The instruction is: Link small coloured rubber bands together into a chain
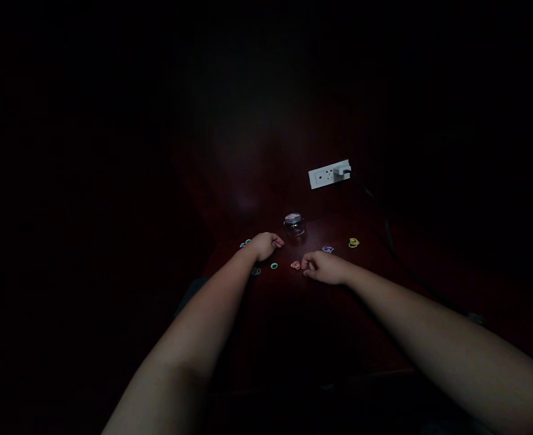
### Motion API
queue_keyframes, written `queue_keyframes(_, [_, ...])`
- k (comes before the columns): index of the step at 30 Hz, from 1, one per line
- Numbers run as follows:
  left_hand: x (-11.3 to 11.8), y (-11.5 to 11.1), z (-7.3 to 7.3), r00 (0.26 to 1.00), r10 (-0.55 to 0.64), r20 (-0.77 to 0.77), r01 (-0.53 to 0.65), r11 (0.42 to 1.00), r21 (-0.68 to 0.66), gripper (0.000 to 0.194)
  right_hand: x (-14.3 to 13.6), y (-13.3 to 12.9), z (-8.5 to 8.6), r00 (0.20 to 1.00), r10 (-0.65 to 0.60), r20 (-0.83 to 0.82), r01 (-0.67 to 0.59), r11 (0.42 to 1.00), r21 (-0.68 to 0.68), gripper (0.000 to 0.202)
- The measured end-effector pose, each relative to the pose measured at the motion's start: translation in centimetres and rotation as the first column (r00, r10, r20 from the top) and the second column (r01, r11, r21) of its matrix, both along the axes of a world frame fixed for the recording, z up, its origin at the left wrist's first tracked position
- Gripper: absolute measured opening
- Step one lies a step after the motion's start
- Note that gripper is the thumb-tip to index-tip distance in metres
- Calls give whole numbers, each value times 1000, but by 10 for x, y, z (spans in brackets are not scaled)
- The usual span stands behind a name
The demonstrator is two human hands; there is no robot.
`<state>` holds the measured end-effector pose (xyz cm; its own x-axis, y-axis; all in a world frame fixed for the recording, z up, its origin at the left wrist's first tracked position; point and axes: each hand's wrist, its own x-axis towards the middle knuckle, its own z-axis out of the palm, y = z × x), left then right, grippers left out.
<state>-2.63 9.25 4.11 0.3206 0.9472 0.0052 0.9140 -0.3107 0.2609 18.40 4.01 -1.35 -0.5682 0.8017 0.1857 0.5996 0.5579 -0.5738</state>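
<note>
On a dark reddish table lie small coloured rings that look like elastic hair ties. My left hand [267, 245] hovers over the left side, its fingers loosely bent and apart, with nothing visible in them. Below it is a single green hair tie [274, 266]; greyish-blue hair ties [256, 272] show beside my wrist. My right hand [323, 267] is just right of a small pile of pink hair ties [296, 265], thumb and fingers curved with a gap between them. Purple hair ties [328, 249] lie just behind it. A lidded clear jar [294, 226] stands behind both hands.
Yellow hair ties [354, 243] lie at the right, and blue and green hair ties [245, 243] are partly hidden behind my left hand. A white wall socket [329, 174] holds a plug, whose dark cable [387, 229] runs down the right side. The surroundings are very dark.
</note>
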Motion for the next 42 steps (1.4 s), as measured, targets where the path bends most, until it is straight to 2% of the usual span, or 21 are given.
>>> queue_keyframes(2, [-22, 7, 6, 997, 79, -18, -78, 996, 37, 32, 0, -1, 0, 999, 8, 41, -8, 1000, -1, 13])
queue_keyframes(5, [-57, 12, 11, 977, 200, -71, -195, 978, 71, 26, -1, -1, -1, 991, 8, 132, -11, 1000, 27, 20])
queue_keyframes(8, [-84, 14, 7, 948, 288, -134, -277, 956, 95, 19, -2, 1, -4, 982, 22, 190, -31, 999, 41, 16])
queue_keyframes(10, [-91, 17, 2, 935, 316, -161, -301, 947, 110, 21, -1, 2, -7, 980, 50, 193, -59, 997, 45, 11])
queue_keyframes(13, [-88, 23, -7, 939, 298, -175, -279, 952, 125, 21, -1, 3, -8, 978, 66, 195, -74, 997, 35, 10])
queue_keyframes(18, [-66, 35, -16, 953, 243, -178, -221, 966, 136, 24, -2, 2, -7, 980, 49, 191, -57, 998, 35, 11])
queue_keyframes(23, [-51, 39, -20, 947, 260, -190, -235, 961, 146, 24, -2, 0, -6, 980, 54, 191, -61, 998, 31, 14])
queue_keyframes(30, [-47, 42, -27, 934, 305, -187, -271, 944, 187, 24, -3, -2, -4, 979, 43, 197, -58, 996, 71, 16])
queue_keyframes(36, [-47, 38, -28, 946, 305, -107, -278, 938, 209, 24, -3, -5, -1, 977, 47, 210, -64, 995, 72, 17])
queue_keyframes(42, [-49, 26, -21, 946, 320, 51, -323, 926, 195, 26, -2, -3, -3, 982, 49, 185, -58, 997, 48, 18])
